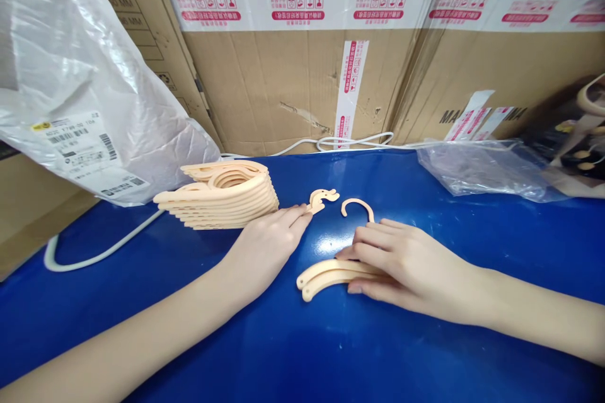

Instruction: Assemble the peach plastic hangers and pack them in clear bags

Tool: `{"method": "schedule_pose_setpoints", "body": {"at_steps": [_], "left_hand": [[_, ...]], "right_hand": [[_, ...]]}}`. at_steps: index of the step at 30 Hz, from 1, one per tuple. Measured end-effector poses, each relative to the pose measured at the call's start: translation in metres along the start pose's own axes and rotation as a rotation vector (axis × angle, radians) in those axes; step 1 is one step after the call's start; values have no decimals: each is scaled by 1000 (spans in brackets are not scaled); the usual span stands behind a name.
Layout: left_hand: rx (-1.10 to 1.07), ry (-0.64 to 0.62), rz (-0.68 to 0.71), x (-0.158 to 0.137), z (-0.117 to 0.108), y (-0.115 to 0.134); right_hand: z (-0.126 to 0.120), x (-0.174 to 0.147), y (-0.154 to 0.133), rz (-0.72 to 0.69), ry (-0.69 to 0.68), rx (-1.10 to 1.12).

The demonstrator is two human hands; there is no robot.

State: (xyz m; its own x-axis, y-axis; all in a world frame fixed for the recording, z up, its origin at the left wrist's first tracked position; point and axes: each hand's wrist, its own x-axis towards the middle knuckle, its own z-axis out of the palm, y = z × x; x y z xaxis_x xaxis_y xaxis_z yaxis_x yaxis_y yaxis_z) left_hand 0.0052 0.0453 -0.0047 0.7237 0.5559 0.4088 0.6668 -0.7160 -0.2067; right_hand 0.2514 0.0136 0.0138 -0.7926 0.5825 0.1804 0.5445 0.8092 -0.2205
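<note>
My right hand (397, 264) is closed around a cream folding hanger (321, 277), thumb on the near side and fingers over the far side. Two curved arms of it lie close together and point left, and its hook (358, 203) sticks up beyond my fingers. With fingertips pressed together, my left hand (269, 242) grips the near end of a small cream plastic piece (324, 198) with a curved, notched outline. That piece's lower end is hidden by the fingers. Just left of this hand stands a neat stack of cream plastic hanger parts (222, 198).
Cardboard boxes (283, 75) wall off the back of the blue table (302, 352). A white plastic bag (94, 75) with labels leans at the left, near a white cord (104, 255). Clear plastic film (486, 170) lies back right, beside a dark bag (576, 138).
</note>
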Motion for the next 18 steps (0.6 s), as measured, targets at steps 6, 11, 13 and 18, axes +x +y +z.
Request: {"method": "schedule_pose_setpoints", "body": {"at_steps": [6, 11, 13, 18], "left_hand": [[-42, 7, 7, 1, -1, 1], [14, 47, 28, 2, -1, 4], [22, 59, 18, 2, 0, 5], [91, 136, 45, 2, -1, 6]], "right_hand": [[-1, 3, 11, 45, 167, -79], [-10, 3, 36, 276, 245, -190], [-12, 3, 45, 352, 203, -217], [-12, 3, 50, 391, 150, -206]]}}
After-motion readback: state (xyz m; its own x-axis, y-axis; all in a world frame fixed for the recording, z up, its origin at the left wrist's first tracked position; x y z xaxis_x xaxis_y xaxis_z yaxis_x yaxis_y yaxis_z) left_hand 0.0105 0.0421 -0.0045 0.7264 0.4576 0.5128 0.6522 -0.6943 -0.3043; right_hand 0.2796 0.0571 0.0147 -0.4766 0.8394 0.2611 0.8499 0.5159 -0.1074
